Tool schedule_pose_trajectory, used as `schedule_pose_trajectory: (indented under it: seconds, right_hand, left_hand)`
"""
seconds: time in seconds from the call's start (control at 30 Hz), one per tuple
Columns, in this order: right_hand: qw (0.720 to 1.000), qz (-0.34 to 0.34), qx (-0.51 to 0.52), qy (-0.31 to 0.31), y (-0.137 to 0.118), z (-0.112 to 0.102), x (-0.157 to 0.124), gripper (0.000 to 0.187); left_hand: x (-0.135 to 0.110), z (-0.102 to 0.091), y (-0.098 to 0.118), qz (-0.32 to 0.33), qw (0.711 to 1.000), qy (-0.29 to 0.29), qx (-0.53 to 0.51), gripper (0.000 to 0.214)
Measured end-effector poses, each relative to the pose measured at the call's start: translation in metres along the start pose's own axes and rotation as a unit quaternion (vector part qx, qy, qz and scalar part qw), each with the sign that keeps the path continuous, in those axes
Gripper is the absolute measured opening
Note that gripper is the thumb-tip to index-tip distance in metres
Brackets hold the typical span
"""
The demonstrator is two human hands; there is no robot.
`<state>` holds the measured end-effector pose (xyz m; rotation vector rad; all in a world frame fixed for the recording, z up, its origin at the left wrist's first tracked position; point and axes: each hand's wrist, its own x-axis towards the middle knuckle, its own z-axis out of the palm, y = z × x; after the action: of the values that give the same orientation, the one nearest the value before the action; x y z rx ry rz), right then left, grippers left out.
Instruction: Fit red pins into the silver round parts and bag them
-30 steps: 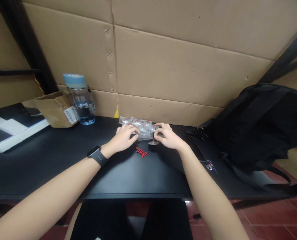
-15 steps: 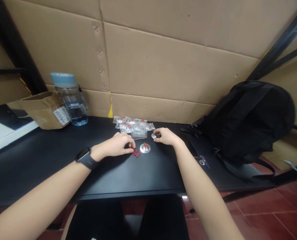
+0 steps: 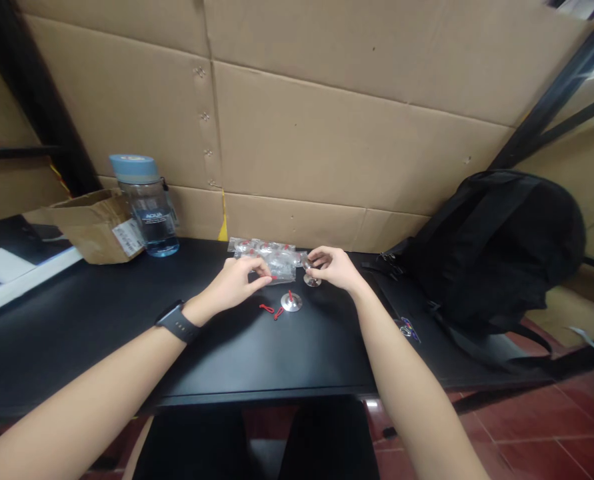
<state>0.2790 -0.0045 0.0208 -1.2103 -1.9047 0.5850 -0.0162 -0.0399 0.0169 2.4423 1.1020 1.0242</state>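
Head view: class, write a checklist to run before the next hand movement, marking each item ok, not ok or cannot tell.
1. Round silver metal disc lying on the black tabletop, apart from both hands: ok.
2. Two small looped red cords in plain sight: ok, left of that disc.
3. Left hand gripping another red cord: cannot tell, though red shows close by it.
4. Second silver metal disc near the right hand: ok.
5. Crinkled clear plastic packets well away from the hands: not ok, right beside them.
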Motion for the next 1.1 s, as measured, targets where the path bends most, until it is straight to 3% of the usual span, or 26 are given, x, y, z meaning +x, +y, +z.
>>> schedule_pose_trajectory:
  seconds: [0.17,0.33,0.47,0.77,0.97,1.1]
  right_hand:
    - [0.986,-0.098,0.135,0.017,-0.038,0.030,-0.008,0.037]
    - [0.980,-0.143,0.132,0.041,-0.065,0.060,-0.019,0.030]
    - [0.976,-0.156,0.139,0.064,-0.070,0.068,-0.023,0.026]
    - [0.973,-0.134,0.181,0.057,-0.068,0.073,-0.023,0.026]
    - [0.962,-0.060,0.263,0.034,-0.059,0.082,-0.020,0.034]
    - [0.940,-0.020,0.339,0.025,-0.057,0.084,-0.019,0.041]
  left_hand:
    - [0.001,0.000,-0.002,-0.046,0.996,0.065,-0.044,0.023]
    - [0.004,0.000,0.003,-0.055,0.984,0.080,-0.147,0.023]
    - [0.005,0.002,0.005,-0.035,0.983,0.100,-0.150,0.020]
    - [0.001,0.004,0.009,-0.020,0.991,0.124,-0.055,0.015]
    - [0.000,0.003,0.013,-0.007,0.990,0.141,0.028,0.011]
    - [0.000,0.007,0.007,-0.013,0.991,0.131,0.016,0.013]
